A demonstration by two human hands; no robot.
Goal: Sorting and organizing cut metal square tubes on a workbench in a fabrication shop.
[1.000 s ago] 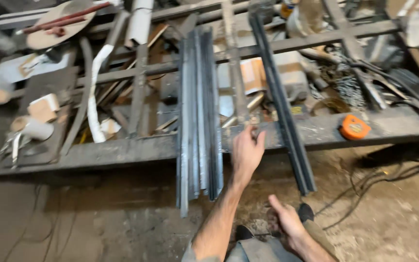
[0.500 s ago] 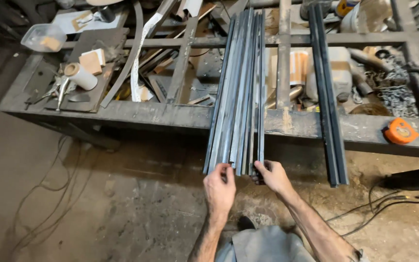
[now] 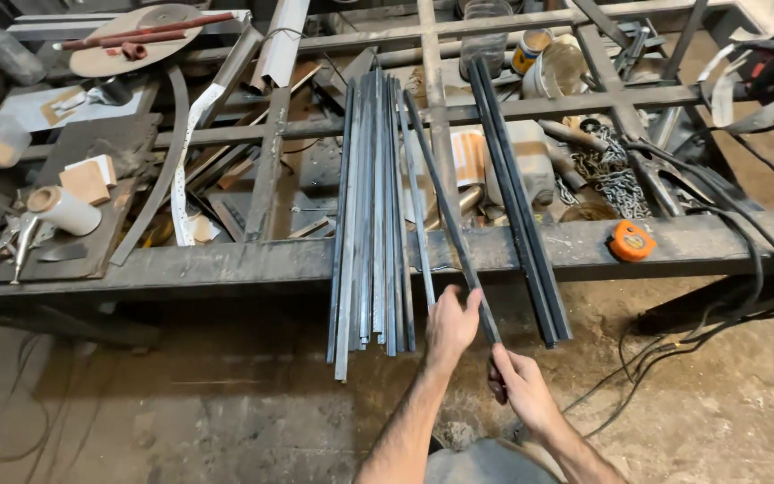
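Observation:
A bundle of several long grey steel bars (image 3: 371,224) lies across a welded metal bench frame (image 3: 270,260), its ends jutting over the front edge. My right hand (image 3: 520,387) grips the near end of one dark bar (image 3: 448,215), pulled out at a slant to the right of the bundle. My left hand (image 3: 451,324) rests with its fingers on another thin bar (image 3: 418,224) beside it, at that bar's near end. A pair of dark bars (image 3: 517,197) lies further right on the frame.
An orange tape measure (image 3: 631,240) sits on the frame's front rail at right. Chain (image 3: 615,179), cables (image 3: 745,260), cans (image 3: 530,49) and scrap fill the back. A round disc (image 3: 132,36) and a white cup (image 3: 64,211) lie at left. Dirt floor below.
The view shifted. My right hand has drawn one dark bar out of the bundle and angled it to the right; my left hand moved up onto a neighbouring thin bar.

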